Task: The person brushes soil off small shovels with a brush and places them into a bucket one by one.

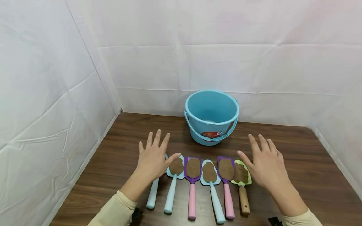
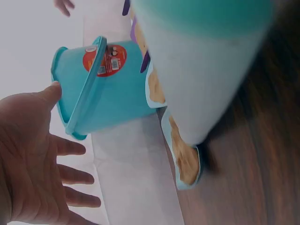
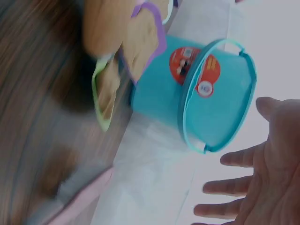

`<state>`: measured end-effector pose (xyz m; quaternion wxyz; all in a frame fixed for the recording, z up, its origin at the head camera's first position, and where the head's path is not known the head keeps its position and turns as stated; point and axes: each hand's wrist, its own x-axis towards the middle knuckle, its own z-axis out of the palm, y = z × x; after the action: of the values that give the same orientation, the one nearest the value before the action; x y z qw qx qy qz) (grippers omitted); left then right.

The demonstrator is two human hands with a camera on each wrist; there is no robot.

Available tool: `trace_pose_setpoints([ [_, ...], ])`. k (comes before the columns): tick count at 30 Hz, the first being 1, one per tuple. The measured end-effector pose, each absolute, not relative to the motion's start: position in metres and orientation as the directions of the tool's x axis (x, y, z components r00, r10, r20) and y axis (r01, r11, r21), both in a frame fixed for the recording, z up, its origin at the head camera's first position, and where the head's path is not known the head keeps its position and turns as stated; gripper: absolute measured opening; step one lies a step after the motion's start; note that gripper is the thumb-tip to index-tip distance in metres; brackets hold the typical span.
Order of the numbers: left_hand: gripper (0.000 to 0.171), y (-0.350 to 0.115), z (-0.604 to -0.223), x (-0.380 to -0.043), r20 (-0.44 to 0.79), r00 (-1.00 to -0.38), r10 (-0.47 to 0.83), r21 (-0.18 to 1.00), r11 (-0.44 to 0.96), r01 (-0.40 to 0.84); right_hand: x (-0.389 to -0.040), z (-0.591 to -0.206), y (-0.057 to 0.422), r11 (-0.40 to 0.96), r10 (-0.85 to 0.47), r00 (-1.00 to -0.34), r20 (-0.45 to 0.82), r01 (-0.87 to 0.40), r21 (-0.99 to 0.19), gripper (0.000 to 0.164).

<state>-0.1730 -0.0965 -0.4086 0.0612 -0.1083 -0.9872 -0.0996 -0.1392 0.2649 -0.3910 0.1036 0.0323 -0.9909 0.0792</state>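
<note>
Several paddle-headed tools with brown faces lie side by side on the table, handles toward me. Two pale blue ones [image 1: 176, 169] lie at the left, the outermost partly hidden by my left hand [image 1: 152, 160]. A purple one with a pink handle [image 1: 192, 196], a pale blue one [image 1: 216, 204], another purple one [image 1: 226, 169] and a green one with a wooden handle [image 1: 244, 199] follow rightward. My left hand is spread over the left end, fingers straight, holding nothing. My right hand [image 1: 268, 166] is likewise spread beside the green tool, palm down and bare.
A light blue bucket [image 1: 212, 125] with its handle lowered stands behind the tools on the dark wood table [image 1: 96, 175]. White cloth walls [image 1: 226, 62] rise at the back and sides. A pink and grey object [image 3: 79, 194] lies near the right hand.
</note>
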Motion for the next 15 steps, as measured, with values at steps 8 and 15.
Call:
trace_pose_setpoints([
  [8,0.078,-0.119,-0.411,-0.159,0.155,-0.964,0.215,0.224,0.943,0.246,-0.132,-0.395,0.294,0.986,-0.064,-0.986,0.156,-0.087,-0.145,0.074],
  [15,0.077,-0.139,-0.409,-0.147,0.087,-0.978,0.189,0.241,0.949,0.204,-0.126,-0.404,0.333,0.989,-0.053,-0.998,0.022,-0.056,-0.134,0.045],
])
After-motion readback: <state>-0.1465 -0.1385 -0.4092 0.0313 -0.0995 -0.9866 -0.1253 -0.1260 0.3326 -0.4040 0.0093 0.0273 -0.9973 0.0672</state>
